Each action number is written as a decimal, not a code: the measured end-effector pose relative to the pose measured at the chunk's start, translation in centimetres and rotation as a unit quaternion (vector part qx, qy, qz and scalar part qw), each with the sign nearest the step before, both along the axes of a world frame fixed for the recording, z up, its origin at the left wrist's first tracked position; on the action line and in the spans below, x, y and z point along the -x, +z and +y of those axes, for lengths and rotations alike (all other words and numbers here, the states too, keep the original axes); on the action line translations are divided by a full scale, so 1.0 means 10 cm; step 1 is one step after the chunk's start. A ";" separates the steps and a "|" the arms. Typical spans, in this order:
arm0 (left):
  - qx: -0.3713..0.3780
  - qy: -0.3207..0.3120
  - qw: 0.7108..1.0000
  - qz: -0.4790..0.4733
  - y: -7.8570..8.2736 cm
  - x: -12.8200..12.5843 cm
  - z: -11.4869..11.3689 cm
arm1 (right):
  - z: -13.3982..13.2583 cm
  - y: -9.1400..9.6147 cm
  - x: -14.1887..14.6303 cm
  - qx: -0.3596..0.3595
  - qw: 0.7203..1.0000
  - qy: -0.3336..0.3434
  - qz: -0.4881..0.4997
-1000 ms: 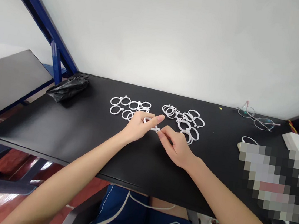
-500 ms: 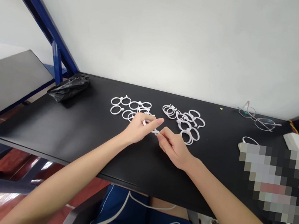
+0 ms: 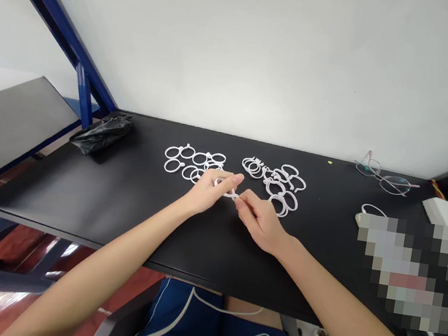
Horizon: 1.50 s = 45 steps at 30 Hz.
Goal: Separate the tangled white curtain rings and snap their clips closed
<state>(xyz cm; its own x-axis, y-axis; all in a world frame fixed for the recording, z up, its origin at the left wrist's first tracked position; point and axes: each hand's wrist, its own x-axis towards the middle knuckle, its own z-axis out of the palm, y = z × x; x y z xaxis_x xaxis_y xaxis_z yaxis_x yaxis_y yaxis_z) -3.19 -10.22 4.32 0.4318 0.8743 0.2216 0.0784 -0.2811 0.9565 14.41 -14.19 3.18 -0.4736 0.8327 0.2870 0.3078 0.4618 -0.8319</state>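
Above the black desk, a white curtain ring [image 3: 227, 195] is held between both hands. My left hand [image 3: 206, 192] closes around the ring's left side, with the thumb along its top. My right hand [image 3: 261, 222] pinches the small piece at the ring's right end; the fingertips hide its detail. Behind and left of my left hand lie several loose white rings [image 3: 172, 166], partly covered by that hand. To the right, just beyond my right hand, a second group of white rings [image 3: 275, 188] lies overlapping, with a bunch of small white hooks [image 3: 255, 162] at its back left.
A crumpled black plastic bag [image 3: 103, 133] lies at the desk's [image 3: 118, 202] back left, by a blue metal frame [image 3: 85, 97]. Eyeglasses [image 3: 394, 185] rest near the wall at right. A white box [image 3: 444, 215] and a blurred-out item [image 3: 406, 274] occupy the right side.
Both hands stay nearly in place on the ring. The left thumb has shifted slightly, and the ring's near edge shows a little more. The loose rings have not moved.
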 end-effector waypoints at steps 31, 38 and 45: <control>-0.266 0.211 0.893 0.296 -0.18 0.00 0.04 | 0.06 0.02 0.00 -0.128 0.973 -0.185 -0.049; -0.256 0.215 0.876 0.347 -0.15 -0.01 -0.02 | 0.14 -0.08 -0.02 -0.176 0.952 -0.214 -0.132; -0.284 0.227 0.867 0.341 -0.15 0.01 0.00 | 0.21 -0.15 -0.11 -0.174 0.935 -0.209 -0.228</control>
